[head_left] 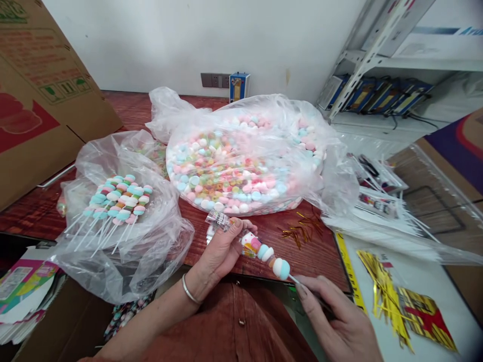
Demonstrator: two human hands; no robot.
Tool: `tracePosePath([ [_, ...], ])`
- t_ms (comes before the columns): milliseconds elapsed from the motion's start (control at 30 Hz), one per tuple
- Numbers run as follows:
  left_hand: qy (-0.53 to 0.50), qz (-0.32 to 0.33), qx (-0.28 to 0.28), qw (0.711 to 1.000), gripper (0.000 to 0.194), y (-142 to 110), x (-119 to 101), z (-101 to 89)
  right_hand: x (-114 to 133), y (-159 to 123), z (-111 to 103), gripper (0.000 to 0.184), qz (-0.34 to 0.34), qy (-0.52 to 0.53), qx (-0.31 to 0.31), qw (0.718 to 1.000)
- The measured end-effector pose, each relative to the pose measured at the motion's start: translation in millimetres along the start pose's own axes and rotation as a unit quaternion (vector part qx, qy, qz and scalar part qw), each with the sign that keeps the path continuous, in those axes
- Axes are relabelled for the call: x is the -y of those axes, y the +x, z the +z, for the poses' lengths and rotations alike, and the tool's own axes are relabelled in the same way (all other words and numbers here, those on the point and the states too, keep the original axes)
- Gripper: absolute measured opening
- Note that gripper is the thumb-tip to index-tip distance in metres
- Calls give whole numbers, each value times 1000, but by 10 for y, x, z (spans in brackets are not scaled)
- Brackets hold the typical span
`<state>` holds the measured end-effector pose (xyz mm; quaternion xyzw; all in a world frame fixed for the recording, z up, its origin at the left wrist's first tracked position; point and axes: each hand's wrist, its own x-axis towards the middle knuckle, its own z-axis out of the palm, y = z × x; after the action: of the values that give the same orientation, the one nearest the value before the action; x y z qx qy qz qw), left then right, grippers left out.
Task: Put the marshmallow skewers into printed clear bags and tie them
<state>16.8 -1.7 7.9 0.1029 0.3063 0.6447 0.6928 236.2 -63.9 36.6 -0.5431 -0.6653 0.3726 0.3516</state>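
In my right hand (332, 311) is the white stick of a marshmallow skewer (281, 268), pinched between thumb and fingers. Pink, blue and white pieces are threaded on it, with an orange-brown piece between them. My left hand (222, 251) is closed on a small clear printed bag (219, 219), and the skewer's upper end lies at or in the bag's mouth; the fingers partly hide it. Left of my hands, finished-looking skewers (123, 198) are piled on a crumpled plastic bag (162, 261). Gold twist ties (298, 231) lie on the red-brown table just beyond the skewer.
A large clear bag of loose marshmallows and ring candies (241, 171) covers the table's middle. White sticks in plastic (377, 226) lie to the right, above more gold ties (388, 291). A cardboard box (45, 100) stands left; a metal shelf (377, 60) rises at back right.
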Motion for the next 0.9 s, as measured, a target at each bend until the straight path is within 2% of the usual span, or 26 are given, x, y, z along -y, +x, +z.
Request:
tracePosePath([
  [33, -30, -10, -5, 999, 22, 4, 5, 24, -9, -16, 76, 25, 87, 92, 23, 992],
  [67, -60, -22, -13, 998, 21, 11, 5, 48, -18, -29, 154, 30, 173, 187, 50, 966],
  [133, -108, -50, -31, 992, 18, 26, -7, 95, -32, -48, 305, 38, 299, 349, 94, 883],
  [167, -125, -60, -40, 990, 16, 33, -16, 116, -35, -53, 373, 40, 332, 401, 104, 847],
  [200, -135, -67, -49, 987, 13, 40, -24, 134, -38, -56, 433, 42, 349, 428, 107, 827],
  [233, -139, -69, -58, 986, 10, 46, -30, 151, -40, -58, 483, 42, 347, 431, 105, 826],
  [267, -138, -69, -68, 986, 9, 50, -32, 165, -43, -59, 524, 42, 328, 412, 94, 845],
  [300, -133, -65, -78, 986, 9, 52, -31, 178, -48, -61, 557, 41, 294, 371, 71, 878],
  [367, -124, -56, -97, 986, 10, 52, -21, 196, -69, -66, 598, 35, 191, 246, 7, 950],
  [400, -122, -52, -105, 986, 11, 51, -15, 202, -83, -68, 610, 31, 127, 175, -29, 976],
  [467, -125, -51, -116, 984, 9, 46, -2, 207, -113, -68, 622, 19, 10, 55, -86, 995],
  [567, -132, -54, -116, 983, 7, 38, 6, 202, -135, -52, 622, 10, -102, -41, -118, 987],
  [633, -130, -56, -104, 984, 7, 35, 8, 196, -126, -33, 618, 11, -92, -58, -117, 987],
  [800, -125, -57, -61, 989, 14, 35, 27, 185, -55, 25, 607, 37, 65, 51, -22, 996],
  [900, -114, -61, -51, 990, 18, 40, 43, 185, -14, 52, 611, 36, 69, 78, -3, 995],
])
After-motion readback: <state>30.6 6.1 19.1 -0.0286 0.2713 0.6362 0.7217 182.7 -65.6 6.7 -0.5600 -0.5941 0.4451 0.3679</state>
